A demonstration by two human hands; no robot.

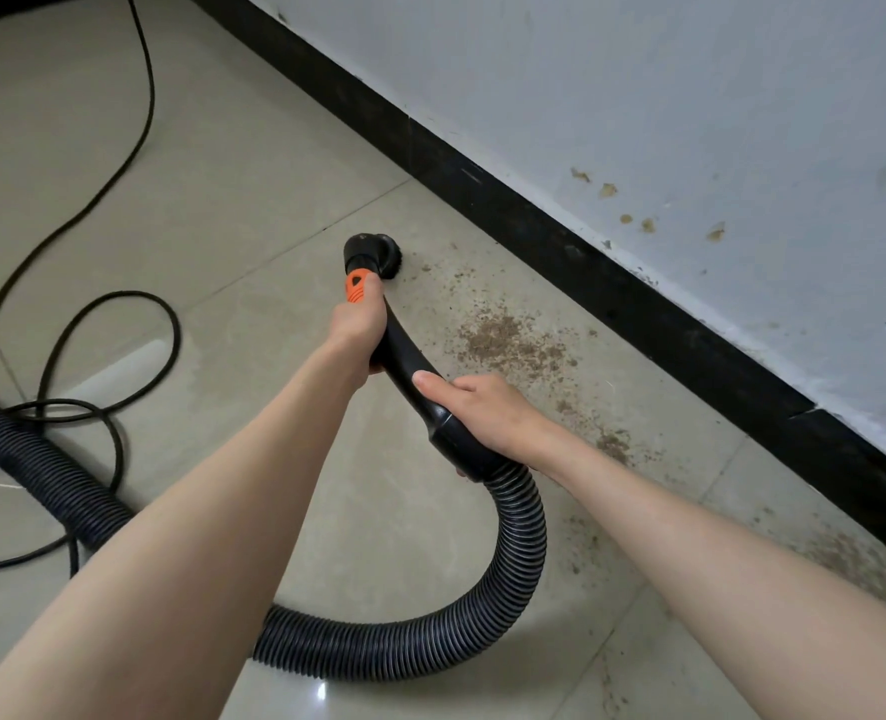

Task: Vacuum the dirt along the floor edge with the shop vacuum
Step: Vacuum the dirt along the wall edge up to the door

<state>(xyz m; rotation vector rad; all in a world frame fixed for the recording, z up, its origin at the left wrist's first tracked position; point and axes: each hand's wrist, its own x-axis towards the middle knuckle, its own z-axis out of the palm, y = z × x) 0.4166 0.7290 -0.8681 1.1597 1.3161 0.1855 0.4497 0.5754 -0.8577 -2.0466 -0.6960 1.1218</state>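
The left hand (pixel 355 324) grips the wand (pixel 404 356) behind the brush nozzle (pixel 373 252); the right hand (pixel 482 413) grips the hose cuff (pixel 461 444). Dirt (pixel 508 340) lies on the floor (pixel 253 200) just right of the nozzle, near the black baseboard (pixel 586 262).

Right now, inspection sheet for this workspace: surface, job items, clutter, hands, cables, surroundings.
Surface: beige tiled floor, glossy.
Job's things: brush nozzle down on the tile beside the dirt, which trails along the black baseboard; ribbed hose loops behind.
Clutter: nothing seen.
Grippers: left hand grips the wand near the orange collar; right hand grips the hose cuff.
Cables: black power cord coiled on the floor, left.
Surroundings: white wall, stained.
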